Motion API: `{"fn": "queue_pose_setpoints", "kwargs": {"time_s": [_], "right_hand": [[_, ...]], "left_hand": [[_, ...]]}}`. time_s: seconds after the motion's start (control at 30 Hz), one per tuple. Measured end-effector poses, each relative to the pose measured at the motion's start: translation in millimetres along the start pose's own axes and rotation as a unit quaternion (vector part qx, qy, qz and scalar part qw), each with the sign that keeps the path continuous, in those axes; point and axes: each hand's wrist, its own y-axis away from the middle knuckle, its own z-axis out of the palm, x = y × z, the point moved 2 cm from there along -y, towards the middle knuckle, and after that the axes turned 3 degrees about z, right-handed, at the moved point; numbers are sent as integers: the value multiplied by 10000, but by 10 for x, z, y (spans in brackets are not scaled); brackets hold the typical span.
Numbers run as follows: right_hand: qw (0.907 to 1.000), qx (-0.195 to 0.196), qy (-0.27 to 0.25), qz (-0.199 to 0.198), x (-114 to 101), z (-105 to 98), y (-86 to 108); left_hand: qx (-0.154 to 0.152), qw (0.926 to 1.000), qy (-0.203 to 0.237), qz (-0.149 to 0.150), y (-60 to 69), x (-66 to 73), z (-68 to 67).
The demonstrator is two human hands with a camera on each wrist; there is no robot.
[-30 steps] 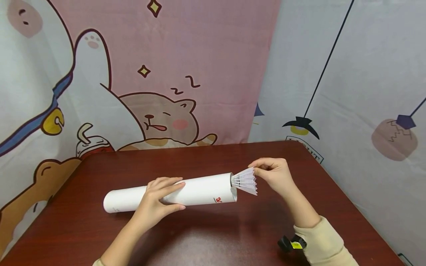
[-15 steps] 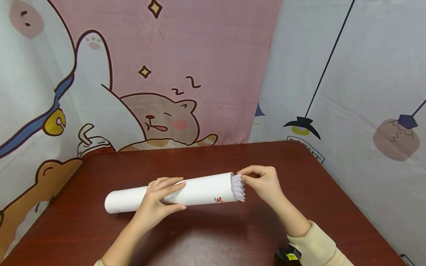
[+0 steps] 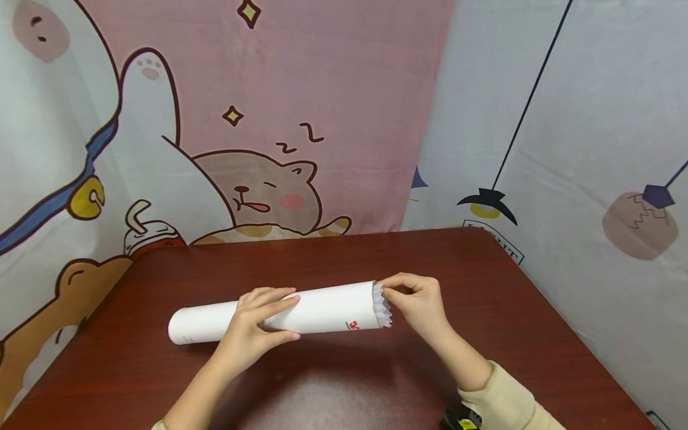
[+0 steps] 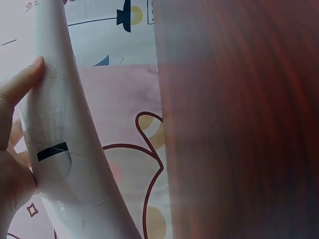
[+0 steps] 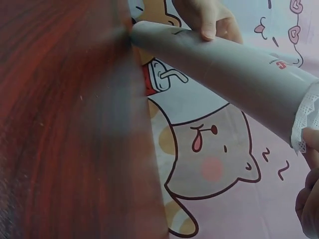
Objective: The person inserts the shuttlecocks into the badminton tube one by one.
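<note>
A white shuttlecock tube [image 3: 333, 307] lies slantwise above the table, its far-left end lower and its mouth raised to the right. My left hand [image 3: 249, 325] grips it around the middle, fingers over the top and thumb along the near side; the left wrist view shows the thumb and fingers on the tube [image 4: 60, 114]. A white shuttlecock [image 3: 382, 306] sits in the tube's mouth with only the jagged skirt edge showing; its cork is hidden inside. My right hand [image 3: 419, 301] pinches that skirt rim between thumb and forefinger, also seen in the right wrist view on the shuttlecock [image 5: 301, 119].
The dark red-brown table [image 3: 301, 388] spreads beneath both hands. A cartoon-printed cloth [image 3: 349, 119] hangs behind its far edge. A black device with a yellow label [image 3: 459, 418] is at the right wrist, beside the beige sleeve [image 3: 505, 397].
My right hand has moved left, sliding the shuttlecock from mostly outside the tube to nearly all inside. The left hand and tube have stayed in place.
</note>
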Motion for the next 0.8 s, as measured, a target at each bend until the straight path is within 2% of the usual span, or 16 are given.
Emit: {"fn": "queue_pose_setpoints", "kwargs": {"time_s": [0.33,0.5,0.8], "right_hand": [[10000,33,-61,43,16,104,70],[9998,144,55,98,11,153,100],[9995,82,237,178,36,173,125]], "left_hand": [[-40,9999,68,-64,14,5,12],[-27,10000,68,-61,23,2,21],[-64,9999,83,-105,11,7,37]]}}
